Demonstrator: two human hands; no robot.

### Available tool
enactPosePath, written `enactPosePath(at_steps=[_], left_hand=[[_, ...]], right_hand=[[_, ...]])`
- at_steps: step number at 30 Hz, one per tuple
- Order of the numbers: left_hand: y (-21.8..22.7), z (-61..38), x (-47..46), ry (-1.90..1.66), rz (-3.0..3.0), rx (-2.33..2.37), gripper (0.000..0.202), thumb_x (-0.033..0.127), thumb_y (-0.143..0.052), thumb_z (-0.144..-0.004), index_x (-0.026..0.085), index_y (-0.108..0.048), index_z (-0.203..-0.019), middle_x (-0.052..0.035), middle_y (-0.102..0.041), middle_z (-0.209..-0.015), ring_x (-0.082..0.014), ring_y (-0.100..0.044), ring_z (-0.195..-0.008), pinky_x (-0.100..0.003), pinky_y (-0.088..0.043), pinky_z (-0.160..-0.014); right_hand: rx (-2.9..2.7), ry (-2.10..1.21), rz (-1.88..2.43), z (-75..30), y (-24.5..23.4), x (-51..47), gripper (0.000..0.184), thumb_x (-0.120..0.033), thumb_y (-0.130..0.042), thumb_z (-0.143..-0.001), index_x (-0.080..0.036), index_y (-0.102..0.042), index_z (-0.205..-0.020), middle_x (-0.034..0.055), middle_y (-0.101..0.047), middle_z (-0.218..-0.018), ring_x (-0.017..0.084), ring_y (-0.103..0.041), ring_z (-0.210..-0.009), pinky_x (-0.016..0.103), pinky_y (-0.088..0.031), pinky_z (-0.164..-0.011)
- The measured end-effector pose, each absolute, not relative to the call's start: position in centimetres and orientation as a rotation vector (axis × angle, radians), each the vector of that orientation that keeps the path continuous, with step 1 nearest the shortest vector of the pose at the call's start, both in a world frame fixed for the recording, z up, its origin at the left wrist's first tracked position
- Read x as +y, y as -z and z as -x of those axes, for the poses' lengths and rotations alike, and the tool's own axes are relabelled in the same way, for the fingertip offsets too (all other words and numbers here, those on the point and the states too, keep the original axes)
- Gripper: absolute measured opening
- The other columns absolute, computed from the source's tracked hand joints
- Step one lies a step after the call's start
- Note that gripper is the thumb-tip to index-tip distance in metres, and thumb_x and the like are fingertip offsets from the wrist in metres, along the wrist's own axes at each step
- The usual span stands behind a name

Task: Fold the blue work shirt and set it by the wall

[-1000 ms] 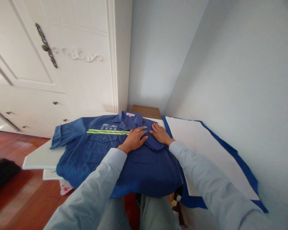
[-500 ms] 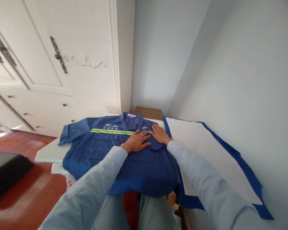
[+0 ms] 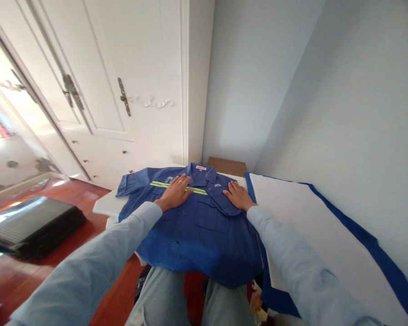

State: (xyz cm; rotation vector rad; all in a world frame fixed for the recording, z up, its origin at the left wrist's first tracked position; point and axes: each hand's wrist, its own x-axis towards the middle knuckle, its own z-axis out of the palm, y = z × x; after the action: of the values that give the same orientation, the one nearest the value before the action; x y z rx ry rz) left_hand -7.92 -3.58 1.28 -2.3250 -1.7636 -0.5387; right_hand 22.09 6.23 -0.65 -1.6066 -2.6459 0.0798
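The blue shirt (image 3: pixel 185 242) lies front up on the white desk (image 3: pixel 104 203), which holds it up. The left hand (image 3: pixel 174 193) and right hand (image 3: pixel 239 196) rest on it, fingers stretched out and gripping nothing, perhaps to keep it smooth

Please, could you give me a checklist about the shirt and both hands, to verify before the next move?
1. Left hand flat on shirt: ok, lying across the yellow stripe.
2. Right hand on shirt: ok, at the folded flap.
3. Collar facing up: ok, label showing.
4. Both shirt sides folded alike: not ok, left-side sleeve is spread outward.
5. Shirt underside free of creases: cannot tell, hidden.
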Motion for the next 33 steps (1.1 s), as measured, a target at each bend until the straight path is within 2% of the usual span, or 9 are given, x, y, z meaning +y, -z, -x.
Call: enactPosePath(at_steps=[3,6,10,15,18,21,25,30,33], left_hand=[[-2.5,14.1,-4.8,0.551,1.863,-2.239,0.052,0.042,-0.039,-0.097,0.009,-0.048,-0.137,-0.0206,-0.052,-0.143,-0.0311,-0.039,-0.141,-0.046,-0.032,-0.115],[-3.2,20.0,-6.5,0.557,1.324,-2.786,0.055,0.046,-0.042,-0.094,0.009,-0.051,-0.132,-0.0246,-0.052,-0.141,-0.0358,-0.044,-0.137,-0.050,-0.035,-0.111],[-3.5,25.5,-7.9,0.557,1.032,-3.054,0.060,0.051,-0.046,-0.090,0.003,-0.057,-0.125,-0.0332,-0.057,-0.131,-0.0443,-0.052,-0.127,-0.055,-0.043,-0.099],[-2.8,27.9,-6.9,0.647,0.997,-3.113,0.054,0.054,-0.054,-0.086,0.009,-0.065,-0.113,-0.0270,-0.066,-0.122,-0.0388,-0.062,-0.119,-0.045,-0.050,-0.090],[-2.0,28.4,-6.2,0.730,0.968,-3.075,0.050,0.049,-0.063,-0.080,0.011,-0.065,-0.112,-0.0248,-0.068,-0.120,-0.0371,-0.064,-0.115,-0.043,-0.051,-0.088],[-1.8,28.7,-6.1,0.858,0.912,-2.994,0.049,0.040,-0.062,-0.083,0.011,-0.059,-0.122,-0.0230,-0.066,-0.125,-0.0328,-0.063,-0.118,-0.039,-0.051,-0.090],[-2.9,28.7,-5.5,1.018,0.862,-2.895,0.051,0.038,-0.054,-0.090,0.011,-0.050,-0.133,-0.0219,-0.061,-0.131,-0.0288,-0.060,-0.123,-0.037,-0.051,-0.094],[-4.1,28.3,-4.0,1.074,1.049,-2.852,0.050,0.034,-0.059,-0.089,0.013,-0.049,-0.133,-0.0156,-0.069,-0.117,-0.0208,-0.070,-0.101,-0.028,-0.054,-0.082],[-3.8,28.4,-4.0,0.993,1.189,-2.834,0.053,0.044,-0.065,-0.085,0.009,-0.055,-0.124,-0.0187,-0.071,-0.108,-0.0252,-0.071,-0.096,-0.032,-0.054,-0.079]], right_hand=[[-2.642,-0.023,1.604,-22.1,1.0,6.3,0.072,-0.054,-0.021,-0.103,-0.004,-0.032,-0.153,0.0176,-0.026,-0.161,0.029,-0.023,-0.150,0.044,-0.022,-0.120],[-2.647,0.017,1.587,-22.1,1.4,6.6,0.072,-0.054,-0.021,-0.103,-0.005,-0.034,-0.153,0.0181,-0.028,-0.161,0.029,-0.025,-0.149,0.044,-0.023,-0.120],[-2.639,0.048,1.573,-22.2,1.9,6.9,0.071,-0.054,-0.021,-0.102,-0.005,-0.035,-0.152,0.0169,-0.030,-0.160,0.028,-0.026,-0.149,0.043,-0.025,-0.120],[-2.614,0.052,1.512,-22.6,3.0,7.7,0.073,-0.056,-0.023,-0.100,-0.004,-0.039,-0.149,0.0196,-0.034,-0.157,0.031,-0.030,-0.147,0.047,-0.028,-0.118],[-2.583,0.030,1.459,-22.9,4.1,8.4,0.074,-0.058,-0.023,-0.099,-0.005,-0.041,-0.148,0.0202,-0.036,-0.157,0.032,-0.030,-0.147,0.049,-0.029,-0.118],[-2.565,0.024,1.466,-23.0,4.5,8.8,0.075,-0.059,-0.023,-0.098,-0.006,-0.041,-0.148,0.0193,-0.036,-0.157,0.032,-0.030,-0.147,0.050,-0.030,-0.117],[-2.580,0.022,1.498,-22.9,3.7,8.3,0.074,-0.059,-0.024,-0.098,-0.007,-0.042,-0.148,0.0177,-0.036,-0.157,0.031,-0.031,-0.147,0.048,-0.029,-0.119],[-2.598,0.030,1.510,-22.9,3.3,7.9,0.074,-0.057,-0.024,-0.098,-0.005,-0.039,-0.149,0.0181,-0.035,-0.158,0.031,-0.030,-0.147,0.047,-0.028,-0.119],[-2.583,0.022,1.509,-23.0,3.6,8.1,0.074,-0.057,-0.025,-0.098,-0.005,-0.040,-0.149,0.0187,-0.035,-0.157,0.032,-0.030,-0.147,0.047,-0.028,-0.119]])
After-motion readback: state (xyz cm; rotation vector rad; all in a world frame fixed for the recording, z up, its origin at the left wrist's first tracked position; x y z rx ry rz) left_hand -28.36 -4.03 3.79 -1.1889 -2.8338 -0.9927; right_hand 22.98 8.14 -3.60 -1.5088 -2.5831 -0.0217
